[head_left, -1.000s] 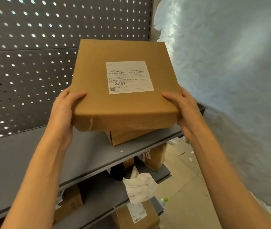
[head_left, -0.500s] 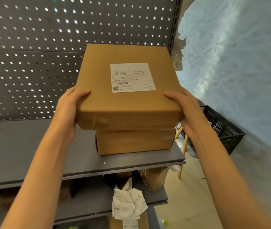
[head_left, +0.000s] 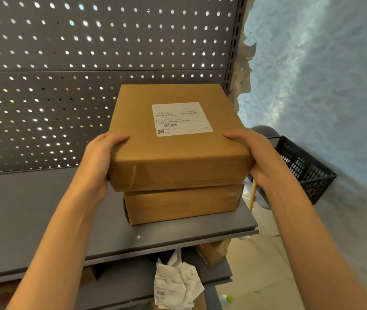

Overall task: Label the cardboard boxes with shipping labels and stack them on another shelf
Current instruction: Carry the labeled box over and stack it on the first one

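you've brought the labelled box [head_left: 178, 139] down onto the lower box [head_left: 181, 203] near the shelf [head_left: 43, 220] right front corner. your left hand [head_left: 98, 162] and right hand [head_left: 257, 159] remain clamped on its sides; release looks next.

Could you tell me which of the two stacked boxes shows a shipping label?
The top box, held by both hands, shows a white label on its upper face. The bottom box shows only a plain front side.
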Demonstrator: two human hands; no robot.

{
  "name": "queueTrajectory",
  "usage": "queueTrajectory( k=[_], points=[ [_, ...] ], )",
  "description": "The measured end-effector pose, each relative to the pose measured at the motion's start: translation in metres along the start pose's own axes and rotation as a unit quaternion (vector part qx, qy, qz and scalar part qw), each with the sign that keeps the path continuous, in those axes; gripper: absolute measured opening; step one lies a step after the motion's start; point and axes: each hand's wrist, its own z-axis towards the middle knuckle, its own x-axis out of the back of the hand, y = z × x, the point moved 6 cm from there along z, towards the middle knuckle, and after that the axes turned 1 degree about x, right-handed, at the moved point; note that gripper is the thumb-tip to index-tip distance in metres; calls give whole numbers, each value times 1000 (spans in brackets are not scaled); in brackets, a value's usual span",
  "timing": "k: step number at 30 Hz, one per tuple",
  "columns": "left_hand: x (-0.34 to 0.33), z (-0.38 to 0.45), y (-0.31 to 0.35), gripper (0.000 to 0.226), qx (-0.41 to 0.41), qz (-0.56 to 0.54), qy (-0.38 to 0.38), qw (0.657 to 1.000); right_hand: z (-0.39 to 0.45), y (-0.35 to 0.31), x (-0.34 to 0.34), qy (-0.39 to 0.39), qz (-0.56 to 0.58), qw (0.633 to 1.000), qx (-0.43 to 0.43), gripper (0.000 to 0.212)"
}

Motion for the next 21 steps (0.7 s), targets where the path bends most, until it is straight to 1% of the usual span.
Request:
queueTrajectory(
  k=[2, 6, 11, 15, 21],
  points=[
    [-3, -1, -1, 8, 4, -2, -4, 1000, 1, 1, 2, 4, -3, 1000, -4, 20],
    [-6, 0, -5, 8, 11, 7, -5, 1000, 2, 3, 4, -1, 2, 1000, -10, 20],
    [-4, 0, -14, 4, 38, 8, 5, 999, 6, 10, 4, -1, -9, 1000, -23, 29],
    [-5, -1, -15, 7, 38, 12, 7, 999, 8, 13, 5, -8, -9, 999, -34, 30],
    [-6, -2, -20, 5, 56, 14, 19, 998, 9, 14, 4, -22, -20, 999, -37, 27]
  ],
)
